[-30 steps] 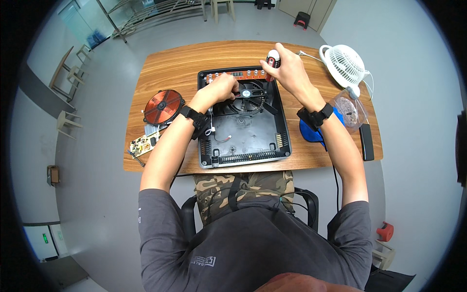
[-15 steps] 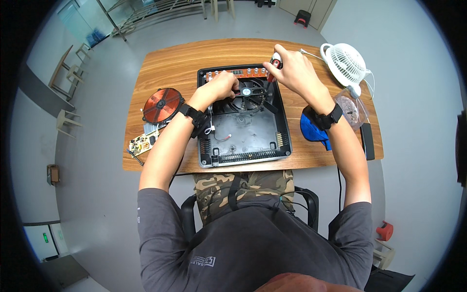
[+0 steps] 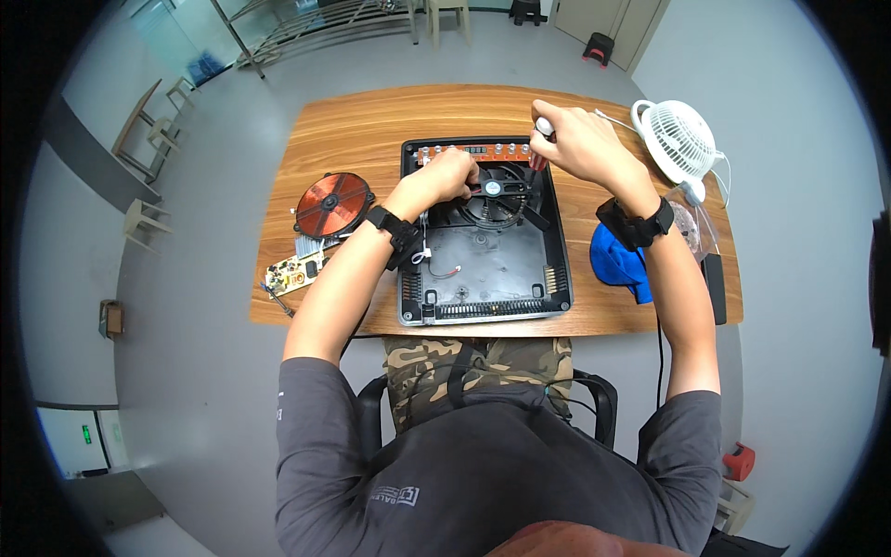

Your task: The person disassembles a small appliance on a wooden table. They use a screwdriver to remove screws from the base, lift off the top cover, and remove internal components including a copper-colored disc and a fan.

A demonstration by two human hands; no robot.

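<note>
A shallow black appliance housing [image 3: 557, 251] lies open on the table in front of me. At its far end sits a black cooling fan [image 3: 494, 189] with a round pale label at its hub. The fingers of my left hand [image 3: 447, 174] are closed at the fan's left side, against its frame. My right hand [image 3: 587, 141] grips a screwdriver [image 3: 544, 128] with a red and white handle, held over the housing's far right corner. The screwdriver's tip is too small to make out. An orange-red circuit strip [image 3: 478, 151] runs along the far wall of the housing.
Left of the housing lie a round copper coil [image 3: 334, 205] and a circuit board [image 3: 293, 274] with a heatsink. To the right are a white desk fan [image 3: 678, 139], a blue cloth item [image 3: 616, 258], a clear container [image 3: 688, 223] and a black box [image 3: 713, 289].
The whole view has shifted a little. My right hand has turned slightly around the screwdriver, and the handle's white end shows more. My left hand stays at the cooling fan.
</note>
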